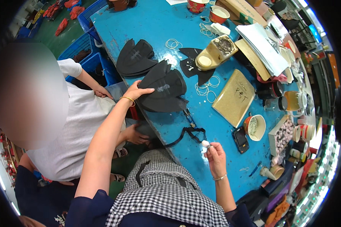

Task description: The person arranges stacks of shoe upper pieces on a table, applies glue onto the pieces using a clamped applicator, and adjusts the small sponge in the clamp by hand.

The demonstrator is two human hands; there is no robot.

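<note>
On the blue table lies a stack of black, petal-shaped sheets, with a pale smeared patch near its middle. My left hand grips the stack's left edge, thumb lying on top and the fingers partly hidden. Between the thumb and fingers of my right hand is a small thing with a white, wad-like tip; its kind is too small to make out. A second stack of black sheets rests just beyond the first. Black strap lies left of my right hand.
Right of the stacks are a stained yellowish container, a gold-brown slab, rubber bands, a black handheld device and a paper bowl. A person in a light shirt is close on my left, beside blue crates.
</note>
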